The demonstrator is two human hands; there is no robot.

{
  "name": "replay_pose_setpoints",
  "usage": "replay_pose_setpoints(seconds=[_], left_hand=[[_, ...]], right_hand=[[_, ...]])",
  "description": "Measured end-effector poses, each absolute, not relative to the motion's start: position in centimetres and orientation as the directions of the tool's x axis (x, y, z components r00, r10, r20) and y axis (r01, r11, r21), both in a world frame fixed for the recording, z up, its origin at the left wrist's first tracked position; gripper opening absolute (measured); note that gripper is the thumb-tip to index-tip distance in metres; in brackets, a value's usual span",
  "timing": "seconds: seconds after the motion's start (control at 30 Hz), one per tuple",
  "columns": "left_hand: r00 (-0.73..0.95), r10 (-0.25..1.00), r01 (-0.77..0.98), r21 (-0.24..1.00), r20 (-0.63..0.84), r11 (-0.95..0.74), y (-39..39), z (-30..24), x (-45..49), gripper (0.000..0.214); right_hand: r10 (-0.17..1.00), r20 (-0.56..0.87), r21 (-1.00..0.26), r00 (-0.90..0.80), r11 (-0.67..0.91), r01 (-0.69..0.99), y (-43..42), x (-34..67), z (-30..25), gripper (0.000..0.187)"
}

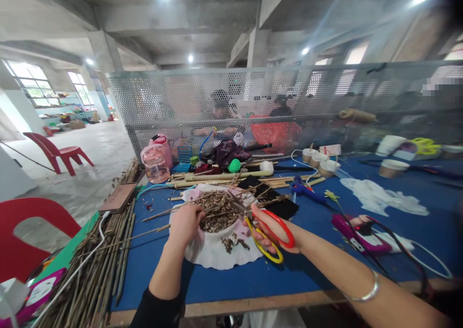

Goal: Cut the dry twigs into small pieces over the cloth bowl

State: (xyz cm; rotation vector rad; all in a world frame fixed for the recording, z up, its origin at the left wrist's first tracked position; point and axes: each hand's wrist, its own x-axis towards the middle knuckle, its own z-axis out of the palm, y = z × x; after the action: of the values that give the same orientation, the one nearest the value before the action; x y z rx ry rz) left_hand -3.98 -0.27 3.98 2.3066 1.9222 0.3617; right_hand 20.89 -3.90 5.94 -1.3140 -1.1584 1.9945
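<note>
My left hand [184, 225] is closed around a thin dry twig [154, 231], whose long end sticks out to the left over the table. In my right hand [269, 229] is a pair of scissors [288, 232] with one red and one yellow handle loop. Their blades point up and left, close to the twig tips past my left fingers. Below both hands lies a heap of brown plant clippings [217, 225], on a white cloth-like sheet [219, 259] with a scalloped edge. My left fingertips are partly hidden.
A bundle of sticks [94, 265] lies at the left table edge, with a brown notebook [118, 198] on it. Bamboo pieces, a pink jug [156, 164] and a green ball [234, 166] stand behind. To the right are a blue glue gun [307, 191], paper cups and a purple power strip [365, 236].
</note>
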Motion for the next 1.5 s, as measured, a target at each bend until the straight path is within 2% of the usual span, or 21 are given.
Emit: replay_pose_setpoints(seconds=[0.13,0.23,0.37,0.6,0.8,1.0,1.3,1.5], left_hand=[[0.130,0.967,0.967,0.187,0.221,-0.173,-0.6,4.3,-4.0,0.026],[0.153,0.955,0.956,0.206,0.256,-0.209,-0.6,4.1,-4.0,0.024],[0.137,0.962,0.950,0.245,0.235,-0.195,-0.4,3.8,-4.0,0.024],[0.135,0.954,0.943,0.261,0.268,-0.207,-0.2,3.7,-4.3,0.024],[0.139,0.951,0.938,0.272,0.275,-0.216,-0.4,3.9,-4.2,0.024],[0.142,0.954,0.940,0.265,0.264,-0.214,-0.6,4.3,-4.0,0.025],[0.193,0.948,0.885,0.373,0.254,-0.280,-0.9,4.4,-3.8,0.022],[0.196,0.948,0.910,0.314,0.250,-0.271,-1.2,5.0,-3.8,0.024]], right_hand=[[0.734,-0.559,-0.822,-0.387,-0.552,0.140,-3.7,21.1,5.4,0.055],[0.736,-0.572,-0.814,-0.362,-0.564,0.141,-3.4,21.0,4.9,0.054],[0.749,-0.553,-0.824,-0.365,-0.555,0.112,-3.3,21.1,5.1,0.055],[0.719,-0.555,-0.827,-0.419,-0.534,0.178,-4.4,21.6,7.1,0.057],[0.710,-0.493,-0.849,-0.503,-0.518,0.101,-4.3,20.6,6.4,0.058],[0.732,-0.537,-0.834,-0.420,-0.535,0.134,-3.1,20.2,5.3,0.059],[0.730,-0.588,-0.807,-0.348,-0.558,0.194,-1.4,17.9,5.9,0.061],[0.772,-0.555,-0.831,-0.309,-0.529,0.169,-1.0,17.1,5.1,0.060]])
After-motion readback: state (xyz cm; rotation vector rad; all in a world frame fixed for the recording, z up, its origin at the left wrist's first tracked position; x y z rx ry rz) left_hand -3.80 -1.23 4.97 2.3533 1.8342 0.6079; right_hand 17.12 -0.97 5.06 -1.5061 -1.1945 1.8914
